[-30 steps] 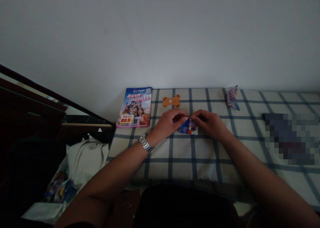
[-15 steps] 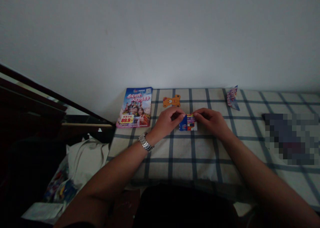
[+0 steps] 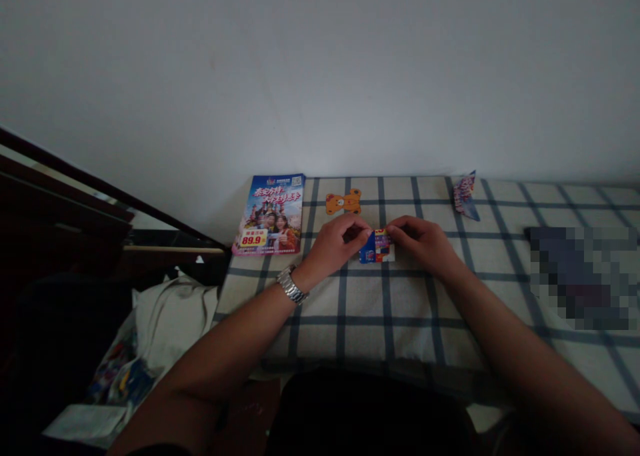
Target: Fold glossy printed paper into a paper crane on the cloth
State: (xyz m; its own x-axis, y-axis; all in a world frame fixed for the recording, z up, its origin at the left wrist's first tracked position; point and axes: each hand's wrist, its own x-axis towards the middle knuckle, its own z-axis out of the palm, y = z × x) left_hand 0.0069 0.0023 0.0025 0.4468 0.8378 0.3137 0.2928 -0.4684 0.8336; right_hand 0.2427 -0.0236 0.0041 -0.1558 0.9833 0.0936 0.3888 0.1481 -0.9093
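L hand [image 3: 333, 246] and R hand [image 3: 423, 245] both pinched nearly shut on top edge of small folded printed paper [image 3: 377, 248], lots of open checked desk [image 3: 390, 323] in front, brochure [image 3: 267, 215] just left of L hand.

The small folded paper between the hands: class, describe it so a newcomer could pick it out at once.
On the checked tablecloth, find the orange paper bear near the wall, then look just below and right of it. The small blue, red and white paper lies between the left hand and the right hand, the only paper they touch.
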